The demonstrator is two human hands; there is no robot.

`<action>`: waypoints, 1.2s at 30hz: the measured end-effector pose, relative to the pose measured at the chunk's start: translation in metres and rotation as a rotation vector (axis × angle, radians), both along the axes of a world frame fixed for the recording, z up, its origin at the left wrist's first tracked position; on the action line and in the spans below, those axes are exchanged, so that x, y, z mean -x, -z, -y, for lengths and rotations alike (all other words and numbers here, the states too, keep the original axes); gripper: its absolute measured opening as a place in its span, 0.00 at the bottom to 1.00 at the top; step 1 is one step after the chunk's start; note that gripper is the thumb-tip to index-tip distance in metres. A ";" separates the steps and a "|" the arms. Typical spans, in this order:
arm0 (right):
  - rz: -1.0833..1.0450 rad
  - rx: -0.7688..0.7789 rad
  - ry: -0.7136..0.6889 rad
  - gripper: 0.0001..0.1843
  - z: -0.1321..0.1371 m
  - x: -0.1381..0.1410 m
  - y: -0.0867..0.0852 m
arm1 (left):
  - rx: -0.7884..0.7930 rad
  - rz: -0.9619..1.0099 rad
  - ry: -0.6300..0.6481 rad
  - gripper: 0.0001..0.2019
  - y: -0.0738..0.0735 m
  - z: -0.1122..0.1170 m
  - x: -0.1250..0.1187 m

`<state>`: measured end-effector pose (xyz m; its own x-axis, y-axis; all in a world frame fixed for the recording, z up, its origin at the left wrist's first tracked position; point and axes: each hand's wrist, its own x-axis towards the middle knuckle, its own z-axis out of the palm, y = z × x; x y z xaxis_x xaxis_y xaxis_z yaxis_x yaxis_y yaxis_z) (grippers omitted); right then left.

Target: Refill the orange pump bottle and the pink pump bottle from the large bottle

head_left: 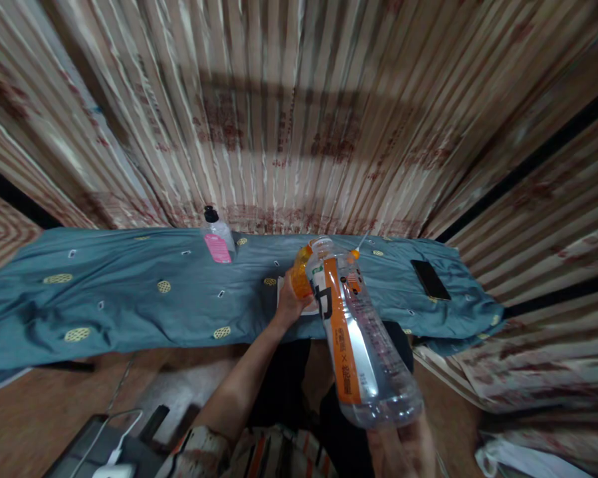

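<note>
My left hand point(292, 299) is closed round an amber, see-through container point(303, 275) over the cloth-covered surface. A large clear plastic bottle point(363, 345) with an orange and white label is tilted in front of me, its uncapped mouth beside the amber container. Whether the two touch, I cannot tell. My right hand point(401, 445), blurred and partly hidden, holds this bottle near its base. Under my left hand shows part of a white flat item point(280, 292). Just past the bottle lies a small orange piece point(355, 253) with a thin pale stem.
A pump bottle point(219, 242) with a pink label stands left of centre on the teal patterned cloth point(129, 285). To the right lies a black phone point(430, 279). Striped curtains point(279, 119) hang behind. A white charger with a cable point(114, 468) sits at lower left.
</note>
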<state>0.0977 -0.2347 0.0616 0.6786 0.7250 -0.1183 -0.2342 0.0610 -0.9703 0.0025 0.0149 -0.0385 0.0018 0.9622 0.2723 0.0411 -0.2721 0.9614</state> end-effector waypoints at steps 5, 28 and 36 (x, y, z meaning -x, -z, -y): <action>0.024 -0.024 -0.050 0.37 0.002 -0.015 0.020 | -0.028 0.024 0.007 0.30 -0.001 -0.001 0.000; -0.051 -0.093 -0.181 0.34 0.006 -0.034 0.025 | -0.060 0.003 -0.010 0.27 0.004 -0.003 -0.001; 0.010 -0.045 -0.065 0.32 0.001 -0.006 -0.002 | -0.035 -0.001 -0.006 0.27 0.003 -0.003 -0.001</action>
<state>0.1041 -0.2360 0.0634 0.6307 0.7721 -0.0780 -0.2299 0.0899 -0.9691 0.0034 0.0177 -0.0415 -0.0034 0.9522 0.3054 0.0438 -0.3050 0.9513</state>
